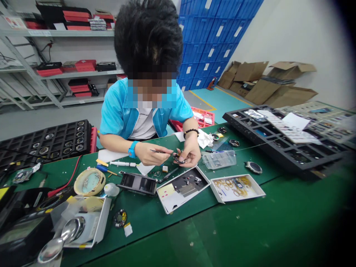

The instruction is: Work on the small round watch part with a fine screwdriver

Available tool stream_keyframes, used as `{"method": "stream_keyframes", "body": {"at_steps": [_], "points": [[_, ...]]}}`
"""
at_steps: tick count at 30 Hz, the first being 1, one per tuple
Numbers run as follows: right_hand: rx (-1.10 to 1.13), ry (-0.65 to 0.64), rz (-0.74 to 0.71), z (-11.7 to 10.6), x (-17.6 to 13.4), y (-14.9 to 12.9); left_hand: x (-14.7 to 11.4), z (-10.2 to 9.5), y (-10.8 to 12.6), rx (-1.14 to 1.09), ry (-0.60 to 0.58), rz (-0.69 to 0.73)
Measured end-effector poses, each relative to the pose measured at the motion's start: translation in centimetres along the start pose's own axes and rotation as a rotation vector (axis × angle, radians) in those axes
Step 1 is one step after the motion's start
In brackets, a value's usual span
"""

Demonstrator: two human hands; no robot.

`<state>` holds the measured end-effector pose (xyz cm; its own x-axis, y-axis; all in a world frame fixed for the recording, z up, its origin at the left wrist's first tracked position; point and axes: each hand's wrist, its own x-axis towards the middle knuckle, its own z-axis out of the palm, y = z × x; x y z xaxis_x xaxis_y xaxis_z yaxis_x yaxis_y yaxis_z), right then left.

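While a co-worker (147,92) works, trays (183,188) crowd the green table (278,222).

The table (250,222) is green. At twelve o'clock a co-worker's jacket (116,107) is bright blue, the wristband (132,149) too. Blue crates (214,33) stack at one o'clock; black trays (41,142) sit at nine, red-edged.

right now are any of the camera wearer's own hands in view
No, the only hands in view belong to the co-worker across the green table.
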<state>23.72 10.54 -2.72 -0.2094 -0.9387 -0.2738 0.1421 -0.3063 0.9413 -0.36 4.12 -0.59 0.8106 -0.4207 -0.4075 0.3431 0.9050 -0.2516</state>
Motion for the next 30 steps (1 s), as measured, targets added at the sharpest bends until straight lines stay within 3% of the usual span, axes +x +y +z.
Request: {"method": "stream_keyframes", "body": {"at_steps": [3,9,12,15,18,21,26,30], "points": [[-0.013,0.007,0.006,0.1,0.0,0.1,0.1,0.2,0.0,-0.003,0.043,0.026],[0.020,0.028,0.010,0.3,-0.1,0.2,0.7,0.7,-0.4,-0.130,0.277,0.148],[0.032,0.051,0.007,0.5,-0.2,0.0,0.9,0.2,0.1,-0.069,0.227,0.109],[0.034,0.066,0.012,0.7,-0.3,-0.1,0.9,0.1,0.6,-0.146,0.162,-0.010],[0.034,0.058,0.017,0.7,-0.4,-0.2,0.8,0.7,0.5,-0.313,0.243,-0.092],[0.021,0.061,-0.007,0.6,-0.4,-0.1,0.8,1.3,-0.1,-0.379,0.349,-0.087],[-0.067,0.178,-0.239,0.7,-0.4,0.3,1.0,1.2,-0.8,-0.485,0.371,-0.111],[-0.067,0.206,-0.211,0.9,-0.6,0.3,1.1,1.2,-1.1,-0.420,0.409,-0.098]]}}
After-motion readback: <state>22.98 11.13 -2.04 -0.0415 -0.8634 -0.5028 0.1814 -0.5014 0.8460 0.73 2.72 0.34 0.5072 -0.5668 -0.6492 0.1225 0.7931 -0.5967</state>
